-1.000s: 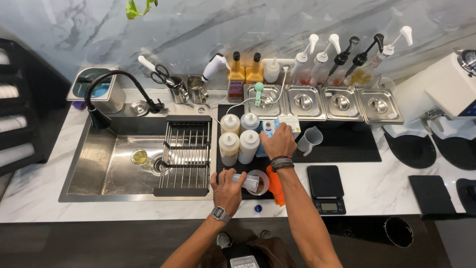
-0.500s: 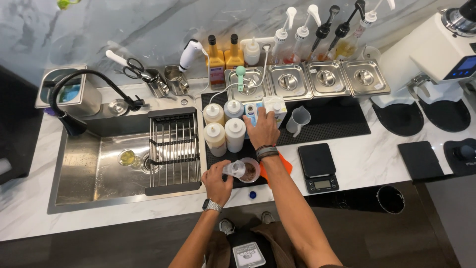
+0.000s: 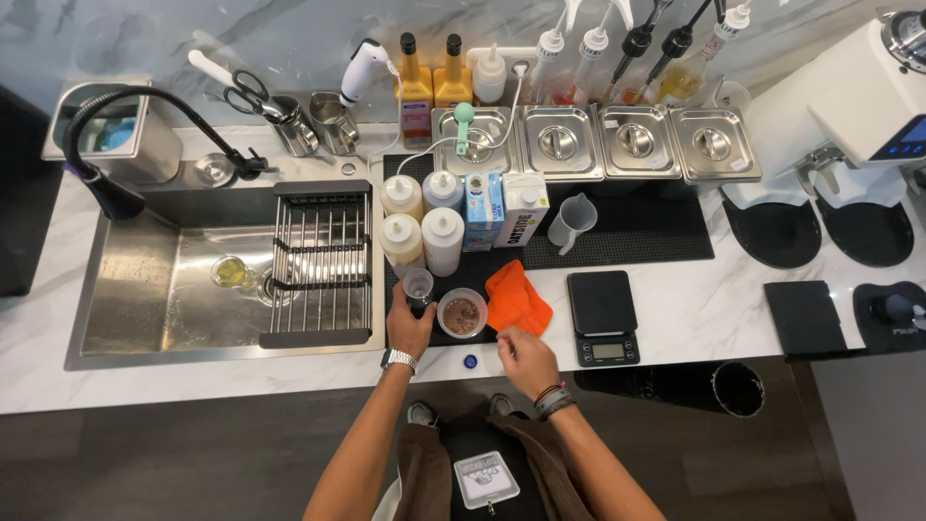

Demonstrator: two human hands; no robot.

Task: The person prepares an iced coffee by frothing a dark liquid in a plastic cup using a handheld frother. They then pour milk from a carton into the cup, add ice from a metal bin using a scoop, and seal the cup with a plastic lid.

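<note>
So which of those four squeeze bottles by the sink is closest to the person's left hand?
The front-left squeeze bottle, the yellowish one in the near row, beside the sink rack. It stands just behind the small cup that the left hand holds; the other three stand farther off.

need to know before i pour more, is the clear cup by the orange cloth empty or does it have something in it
Not empty. The clear cup stands upright on the black mat with a brown mix inside; how deep cannot be told from above.

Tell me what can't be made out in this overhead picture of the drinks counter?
- Lidded steel pans: contents hidden by their lids.
- Pump bottles: tops cut off by the upper edge.
- White machine: partly cut off at the right edge.
- Small cup at the left hand: contents too small to tell.
- Right hand: fingertips blurred.
</note>
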